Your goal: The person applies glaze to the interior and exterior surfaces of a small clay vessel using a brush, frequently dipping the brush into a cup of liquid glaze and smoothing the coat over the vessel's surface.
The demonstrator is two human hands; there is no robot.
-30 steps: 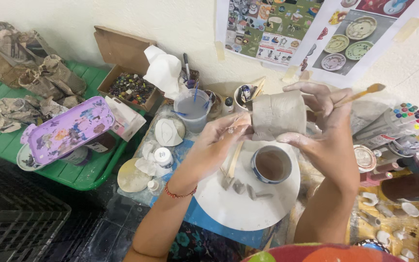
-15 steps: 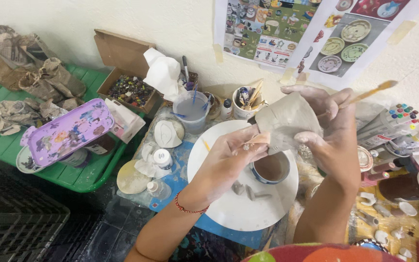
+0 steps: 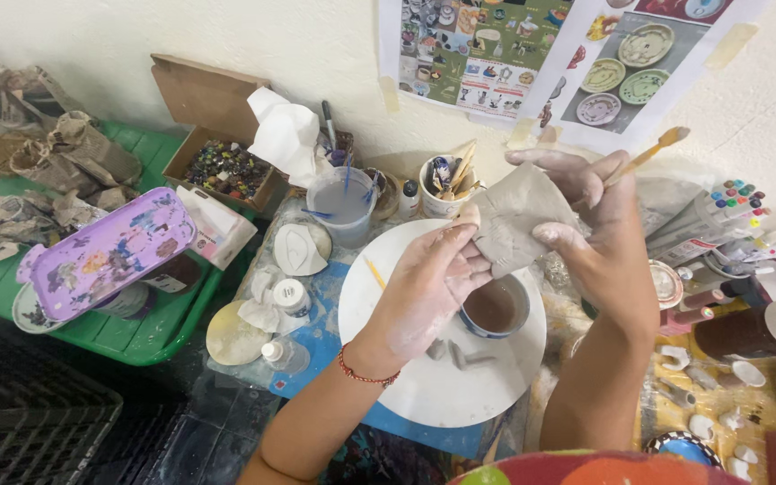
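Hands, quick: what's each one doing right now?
Left hand: fingers pinching the edge of the grey clay piece.
Right hand: gripping the clay piece, with a wooden brush in its fingers.

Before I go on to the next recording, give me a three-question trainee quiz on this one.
1. True or false: both hands touch the grey clay piece.
2. Which hand also holds the wooden brush? A left, B right.
3. What stands on the white round board below the clay?

Key
1. True: the left hand presses its edge and the right hand has it in its grip.
2. B.
3. A small blue-rimmed bowl of brownish liquid.
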